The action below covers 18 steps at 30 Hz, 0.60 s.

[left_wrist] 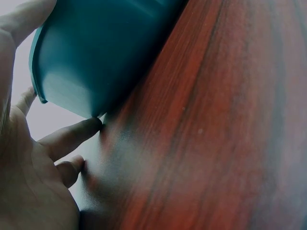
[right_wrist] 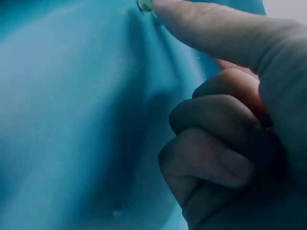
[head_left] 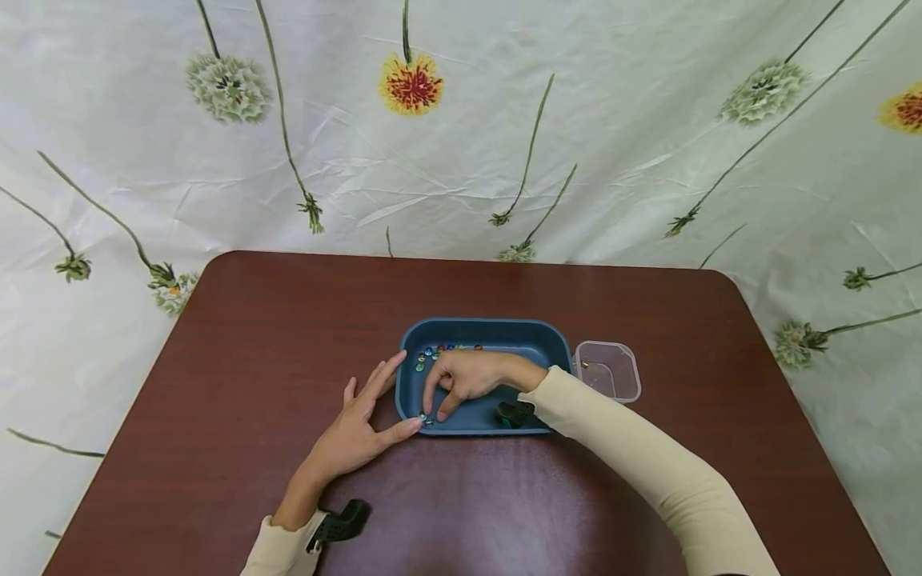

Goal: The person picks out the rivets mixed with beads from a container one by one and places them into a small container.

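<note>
A blue tray (head_left: 490, 416) lies on the table, holding several small coloured glass marbles (head_left: 441, 350) along its far left side. My right hand (head_left: 471, 376) reaches down into it at the near left corner, with index finger and thumb bent around a glass marble (right_wrist: 145, 5). Its other fingers (right_wrist: 211, 158) are curled into the palm. My left hand (head_left: 356, 436) spreads along the tray's left end, thumb at the near rim and fingers by the outer wall. From the left wrist, the fingertips (left_wrist: 93, 125) show close beside the tray's underside.
A clear plastic box (head_left: 608, 372) stands against the tray's right end, with a small thing inside near its left wall. The brown table (head_left: 288, 320) extends around both. Behind it hangs a white flowered cloth (head_left: 461, 160). Each wrist wears a black camera mount (head_left: 346, 522).
</note>
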### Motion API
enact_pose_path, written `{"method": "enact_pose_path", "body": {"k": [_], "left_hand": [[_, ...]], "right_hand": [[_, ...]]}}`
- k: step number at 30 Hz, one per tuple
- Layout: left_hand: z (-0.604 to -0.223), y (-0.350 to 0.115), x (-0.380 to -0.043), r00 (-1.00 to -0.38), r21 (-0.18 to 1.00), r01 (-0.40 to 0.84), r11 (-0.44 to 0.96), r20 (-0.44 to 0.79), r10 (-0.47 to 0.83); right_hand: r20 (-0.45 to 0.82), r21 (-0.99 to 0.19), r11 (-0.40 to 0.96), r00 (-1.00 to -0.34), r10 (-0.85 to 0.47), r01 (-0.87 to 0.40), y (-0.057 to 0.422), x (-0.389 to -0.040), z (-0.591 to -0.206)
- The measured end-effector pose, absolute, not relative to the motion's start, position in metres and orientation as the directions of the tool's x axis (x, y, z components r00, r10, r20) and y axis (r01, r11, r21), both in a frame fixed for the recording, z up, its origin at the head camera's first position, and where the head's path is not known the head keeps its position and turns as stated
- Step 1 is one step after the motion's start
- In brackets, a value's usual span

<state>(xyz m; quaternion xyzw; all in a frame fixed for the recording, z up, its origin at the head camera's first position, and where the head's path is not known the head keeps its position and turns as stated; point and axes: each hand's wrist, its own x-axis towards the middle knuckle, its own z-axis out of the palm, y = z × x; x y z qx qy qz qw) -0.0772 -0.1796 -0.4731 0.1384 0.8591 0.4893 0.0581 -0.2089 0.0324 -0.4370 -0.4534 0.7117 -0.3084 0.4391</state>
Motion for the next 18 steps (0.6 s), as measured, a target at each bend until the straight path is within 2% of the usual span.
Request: {"method": "enact_pose_path", "body": {"k": [18], "left_hand": [[-0.4721,-0.1803,-0.0784,-0.951,0.858,0.189,0.478,0.039,0.307]], "right_hand": [[-0.341,-0.798,0.4,-0.209,-0.917,-0.452,0.0223,-0.2049,-0.4434]]}}
